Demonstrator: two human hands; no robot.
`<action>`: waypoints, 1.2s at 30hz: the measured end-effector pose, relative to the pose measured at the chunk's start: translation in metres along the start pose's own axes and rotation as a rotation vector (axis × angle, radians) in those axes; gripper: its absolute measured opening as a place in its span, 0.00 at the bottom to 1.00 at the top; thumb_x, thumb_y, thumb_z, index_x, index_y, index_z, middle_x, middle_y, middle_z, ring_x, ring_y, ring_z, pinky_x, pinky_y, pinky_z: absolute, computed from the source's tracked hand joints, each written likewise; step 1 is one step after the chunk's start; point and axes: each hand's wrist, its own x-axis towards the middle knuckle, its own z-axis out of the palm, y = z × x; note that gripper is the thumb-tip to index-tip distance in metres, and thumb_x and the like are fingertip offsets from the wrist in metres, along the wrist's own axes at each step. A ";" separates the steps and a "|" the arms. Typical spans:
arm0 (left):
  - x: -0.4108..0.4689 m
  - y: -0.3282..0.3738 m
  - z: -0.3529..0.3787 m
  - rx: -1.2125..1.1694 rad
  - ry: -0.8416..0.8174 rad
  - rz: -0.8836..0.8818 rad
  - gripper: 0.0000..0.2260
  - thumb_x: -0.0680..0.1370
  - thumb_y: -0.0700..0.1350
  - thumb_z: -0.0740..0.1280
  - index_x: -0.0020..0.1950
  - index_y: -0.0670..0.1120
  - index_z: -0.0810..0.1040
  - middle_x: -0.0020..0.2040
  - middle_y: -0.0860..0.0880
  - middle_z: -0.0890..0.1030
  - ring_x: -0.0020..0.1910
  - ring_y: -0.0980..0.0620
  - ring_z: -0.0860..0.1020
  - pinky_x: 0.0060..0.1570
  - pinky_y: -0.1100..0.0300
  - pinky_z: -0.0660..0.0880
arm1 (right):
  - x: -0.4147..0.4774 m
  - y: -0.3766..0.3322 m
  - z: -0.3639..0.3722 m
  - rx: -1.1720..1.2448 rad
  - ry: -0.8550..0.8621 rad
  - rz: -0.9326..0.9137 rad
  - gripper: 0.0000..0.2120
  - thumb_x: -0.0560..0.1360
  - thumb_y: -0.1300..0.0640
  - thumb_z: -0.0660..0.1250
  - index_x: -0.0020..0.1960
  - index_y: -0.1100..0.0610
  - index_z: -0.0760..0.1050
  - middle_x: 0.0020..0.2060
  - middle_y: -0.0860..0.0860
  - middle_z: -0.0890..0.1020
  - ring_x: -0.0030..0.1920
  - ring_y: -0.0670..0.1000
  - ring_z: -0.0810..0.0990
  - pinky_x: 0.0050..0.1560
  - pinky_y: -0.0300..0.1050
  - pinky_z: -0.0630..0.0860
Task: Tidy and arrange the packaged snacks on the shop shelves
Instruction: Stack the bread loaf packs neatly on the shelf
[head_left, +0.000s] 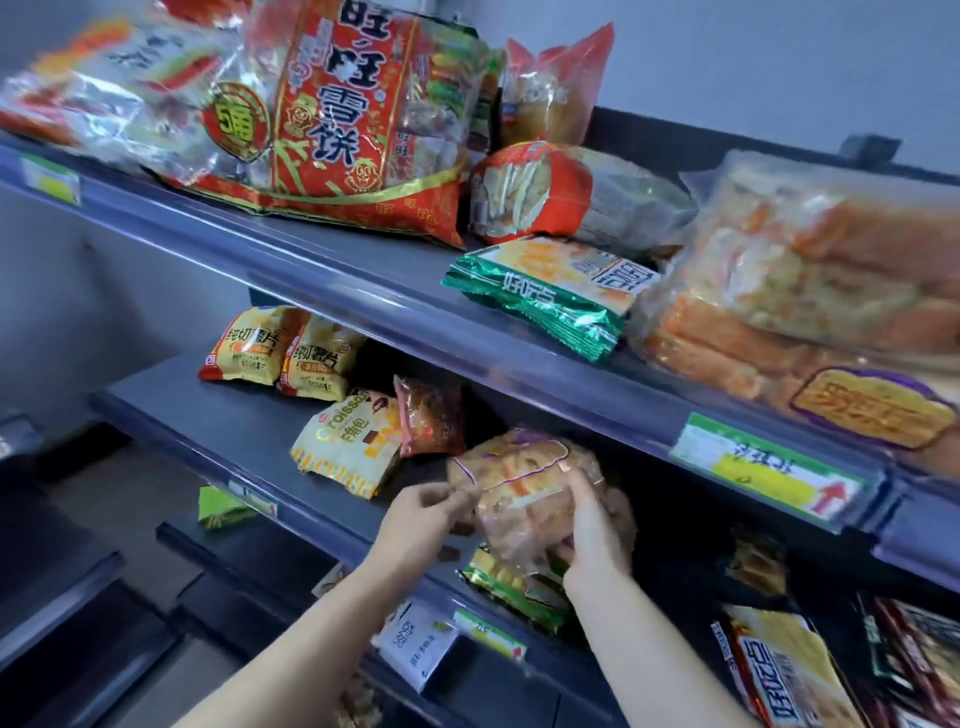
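Left hand pinches, right hand grips clear snack bag — croissant pack beside, green pack beneath.

- two yellow crisp bags;
- one croissant pack;
- one small red snack bag;
- two green-edged biscuit packs (one on each of two shelves);
- two clear purple-labelled bags;
- one big red rice-cracker bag;
- two hands
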 end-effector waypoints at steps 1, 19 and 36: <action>-0.010 0.000 0.000 -0.047 0.013 -0.014 0.14 0.76 0.53 0.69 0.43 0.41 0.80 0.39 0.48 0.83 0.42 0.47 0.81 0.40 0.52 0.78 | -0.004 -0.003 -0.013 0.015 -0.011 -0.022 0.15 0.65 0.48 0.74 0.49 0.50 0.77 0.52 0.54 0.81 0.50 0.57 0.81 0.54 0.61 0.79; -0.158 -0.003 0.030 -0.269 -0.029 -0.161 0.14 0.73 0.53 0.70 0.51 0.45 0.78 0.44 0.43 0.85 0.44 0.41 0.81 0.48 0.51 0.76 | -0.126 -0.055 -0.234 0.111 -0.409 0.005 0.12 0.73 0.53 0.62 0.39 0.60 0.79 0.30 0.55 0.81 0.24 0.52 0.77 0.23 0.38 0.70; -0.220 0.135 0.041 -0.662 0.141 0.159 0.05 0.73 0.39 0.72 0.43 0.41 0.77 0.45 0.38 0.83 0.43 0.38 0.83 0.42 0.30 0.76 | -0.229 -0.118 -0.230 0.145 -0.305 -0.798 0.36 0.60 0.32 0.74 0.64 0.47 0.76 0.59 0.49 0.82 0.63 0.54 0.78 0.67 0.61 0.69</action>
